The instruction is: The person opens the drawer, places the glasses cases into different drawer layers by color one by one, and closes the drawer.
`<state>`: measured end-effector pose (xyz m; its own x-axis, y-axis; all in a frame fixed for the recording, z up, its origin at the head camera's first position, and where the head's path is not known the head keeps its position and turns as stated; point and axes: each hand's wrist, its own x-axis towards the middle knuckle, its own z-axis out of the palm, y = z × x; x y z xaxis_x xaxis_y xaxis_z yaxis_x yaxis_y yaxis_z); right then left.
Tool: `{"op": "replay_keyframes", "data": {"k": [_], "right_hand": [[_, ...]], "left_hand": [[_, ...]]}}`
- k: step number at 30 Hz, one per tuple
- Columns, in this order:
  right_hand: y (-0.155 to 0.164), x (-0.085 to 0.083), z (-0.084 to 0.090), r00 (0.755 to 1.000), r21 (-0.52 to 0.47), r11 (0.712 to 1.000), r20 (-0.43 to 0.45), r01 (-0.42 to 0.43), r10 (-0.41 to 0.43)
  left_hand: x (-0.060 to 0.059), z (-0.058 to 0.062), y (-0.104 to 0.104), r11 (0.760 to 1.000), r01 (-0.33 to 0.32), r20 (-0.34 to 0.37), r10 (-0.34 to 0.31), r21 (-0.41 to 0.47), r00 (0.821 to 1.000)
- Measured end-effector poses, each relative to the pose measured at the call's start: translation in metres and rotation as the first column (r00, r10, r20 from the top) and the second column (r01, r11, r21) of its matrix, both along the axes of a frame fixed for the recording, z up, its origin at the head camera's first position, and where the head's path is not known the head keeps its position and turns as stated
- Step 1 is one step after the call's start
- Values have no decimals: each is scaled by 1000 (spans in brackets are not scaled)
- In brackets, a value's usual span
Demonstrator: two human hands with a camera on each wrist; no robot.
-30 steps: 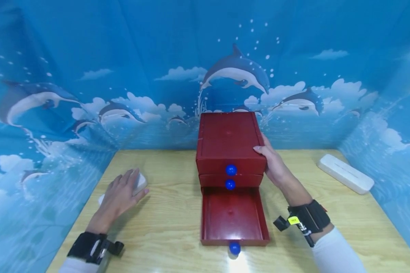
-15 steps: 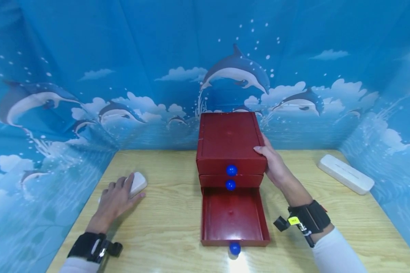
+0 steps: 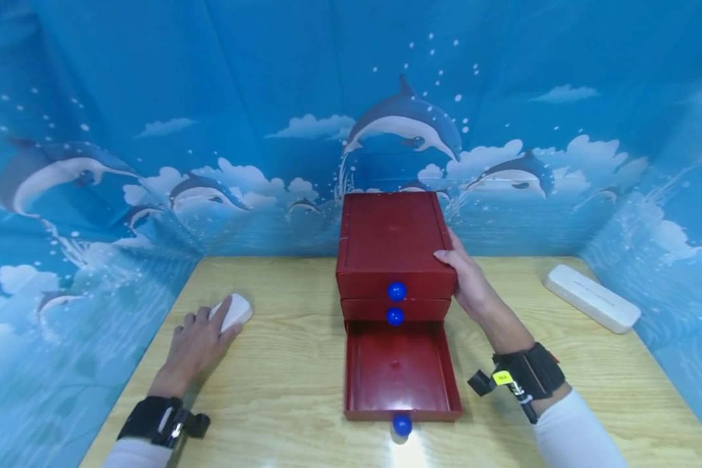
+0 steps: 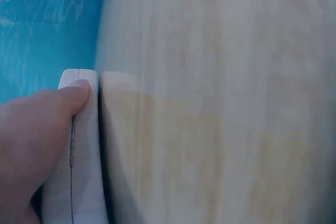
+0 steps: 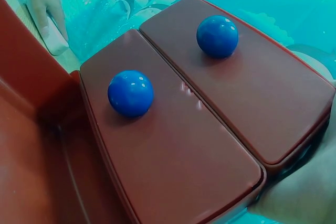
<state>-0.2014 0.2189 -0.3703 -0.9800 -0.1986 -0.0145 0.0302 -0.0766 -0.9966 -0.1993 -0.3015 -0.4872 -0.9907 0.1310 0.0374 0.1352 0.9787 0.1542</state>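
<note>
My left hand (image 3: 194,344) grips a white glasses case (image 3: 237,313) on the left of the table. Its thumb presses on the long side, where a seam and metal hinge show in the left wrist view; the palm hides the case's near end. A dark red drawer cabinet (image 3: 393,231) stands in the middle. My right hand (image 3: 475,286) holds it at the right side, thumb over the top edge, other fingers mostly hidden. The upper two drawers are closed, each with a round blue knob (image 5: 130,93). The bottom drawer (image 3: 394,374) is pulled out, its inside bare.
A second white glasses case (image 3: 592,299) lies at an angle near the table's right edge. Blue cloth (image 3: 257,78) printed with dolphins hangs behind and along both sides of the wooden table (image 3: 286,390).
My left hand has drawn in around the glasses case: its fingers and thumb have closed in, and more of the case's far end shows. The right hand and the cabinet have stayed put.
</note>
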Motion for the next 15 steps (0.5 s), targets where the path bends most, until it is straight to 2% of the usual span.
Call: {"op": "replay_keyframes", "data": {"k": [4, 11, 15], "right_hand": [[0, -1, -1, 1000, -3, 1000, 7, -1, 1], [1, 0, -2, 1000, -2, 1000, 7, 6, -6], [0, 0, -2, 1000, -3, 1000, 1, 6, -6]], "left_hand": [[-2, 1, 2, 1000, -11, 16, 11, -5, 1000], [-6, 3, 4, 999, 1, 0, -1, -49, 1000], [-7, 6, 6, 998, -17, 22, 18, -61, 1000]]}}
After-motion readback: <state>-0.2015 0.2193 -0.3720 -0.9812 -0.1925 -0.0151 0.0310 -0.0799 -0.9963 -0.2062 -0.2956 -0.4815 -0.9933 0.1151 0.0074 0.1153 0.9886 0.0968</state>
